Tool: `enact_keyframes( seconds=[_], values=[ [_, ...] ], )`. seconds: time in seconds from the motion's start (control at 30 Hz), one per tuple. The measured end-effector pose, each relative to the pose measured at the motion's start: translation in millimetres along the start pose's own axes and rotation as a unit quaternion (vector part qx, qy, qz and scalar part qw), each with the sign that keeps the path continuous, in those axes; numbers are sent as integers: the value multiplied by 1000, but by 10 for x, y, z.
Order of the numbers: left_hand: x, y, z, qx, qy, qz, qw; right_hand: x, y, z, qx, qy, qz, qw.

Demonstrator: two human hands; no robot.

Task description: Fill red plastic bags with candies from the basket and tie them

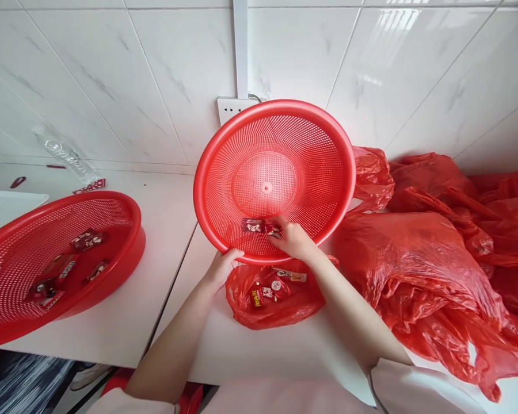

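A red perforated plastic basket [302, 129] is tilted toward me in the middle. My left hand [222, 265] grips its near rim, thumb over the edge. Inside the basket, my right hand [294, 237] has its fingers closed on a small red snack packet [274, 230], which they partly cover. Just left of it, a dark red snack packet [252, 225] lies against the basket's lower wall. Below the rim, an open red plastic bag [242, 316] on the table holds several small packets [270, 290].
Another red basket [132, 215] with several packets stands at the left. Filled red plastic bags [418, 247] are heaped at the right. A clear bottle [67, 155] lies near the tiled wall, and a socket strip [231, 108] is behind the middle basket.
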State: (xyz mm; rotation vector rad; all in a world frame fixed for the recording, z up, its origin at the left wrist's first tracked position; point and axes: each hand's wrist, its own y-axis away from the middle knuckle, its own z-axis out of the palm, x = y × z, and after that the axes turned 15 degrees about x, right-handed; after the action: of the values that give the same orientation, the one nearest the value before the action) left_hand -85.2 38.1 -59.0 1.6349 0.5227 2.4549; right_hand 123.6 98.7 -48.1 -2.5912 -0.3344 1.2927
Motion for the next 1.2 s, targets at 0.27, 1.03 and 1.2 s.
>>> enact_keyframes(
  seconds=[0.27, 1.03, 1.2],
  values=[
    [62, -81, -59, 16, 32, 39, 999, -88, -82, -96, -45, -535, 292, 792],
    [14, -15, -2, -26, 6, -7, 1000, -106, 56, -11, -69, -28, -96, 993],
    [18, -56, -37, 12, 7, 3, 1000, 57, -40, 47, -39, -192, 45, 980]
  ],
)
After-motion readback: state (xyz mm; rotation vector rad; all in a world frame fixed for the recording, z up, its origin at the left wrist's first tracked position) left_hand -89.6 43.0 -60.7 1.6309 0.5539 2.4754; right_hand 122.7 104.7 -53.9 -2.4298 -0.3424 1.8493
